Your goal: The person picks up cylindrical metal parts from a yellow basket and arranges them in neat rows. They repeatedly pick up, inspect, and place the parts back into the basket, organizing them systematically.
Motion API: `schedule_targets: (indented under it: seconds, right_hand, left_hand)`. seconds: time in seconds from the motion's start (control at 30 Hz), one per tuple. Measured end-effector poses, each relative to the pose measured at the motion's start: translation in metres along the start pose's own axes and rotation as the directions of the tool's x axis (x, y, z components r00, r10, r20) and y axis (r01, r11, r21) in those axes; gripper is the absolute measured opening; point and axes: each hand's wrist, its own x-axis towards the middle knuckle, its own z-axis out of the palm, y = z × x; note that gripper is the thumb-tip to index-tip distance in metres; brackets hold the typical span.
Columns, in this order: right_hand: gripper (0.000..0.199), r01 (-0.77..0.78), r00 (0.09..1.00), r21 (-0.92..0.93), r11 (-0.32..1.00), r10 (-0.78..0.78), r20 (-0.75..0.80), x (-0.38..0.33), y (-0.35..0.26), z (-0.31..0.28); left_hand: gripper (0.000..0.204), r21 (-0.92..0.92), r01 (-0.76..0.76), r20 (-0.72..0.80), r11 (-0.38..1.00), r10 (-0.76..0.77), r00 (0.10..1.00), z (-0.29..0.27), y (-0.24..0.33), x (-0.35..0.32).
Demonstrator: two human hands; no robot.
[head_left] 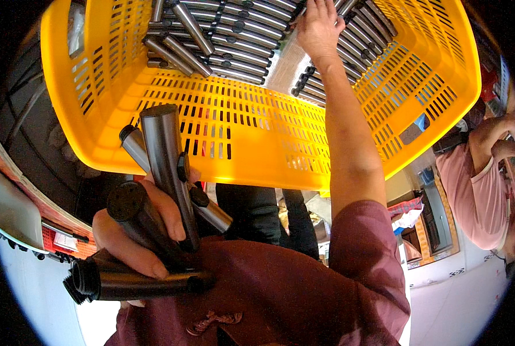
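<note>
My left hand (124, 245) is closed around several dark metallic tubes (168, 167) close to my chest. They fan out in different directions between my fingers; some have black ends, and one at the lower left shows a ribbed, threaded-looking black end. Reaching over the near wall of a yellow plastic crate (257, 115), my right hand (318, 34) has its fingers stretched forward beside the tubes inside. The upper edge cuts off part of its fingertips. Rows of shiny tubes (246, 40) lie in the crate, with several loose tubes (179, 55) crosswise on top at the left.
A pale brown strip (286, 63) runs between the rows of tubes. The crate has slotted, raised walls around the tubes. At the far right sits another person in a pink shirt (471, 190). A pale tray (18, 210) stands at the left.
</note>
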Motion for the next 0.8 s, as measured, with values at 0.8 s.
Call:
schedule_targets:
  seconds: [0.8]
  right_hand:
    - [0.059, -0.484, 0.848, 0.062, 0.873, 0.451, 0.277, 0.020, -0.004, -0.008]
  left_hand:
    - [0.034, 0.009, -0.004, -0.044, 1.000, 0.004, 0.999, -0.003, -0.005, 0.000]
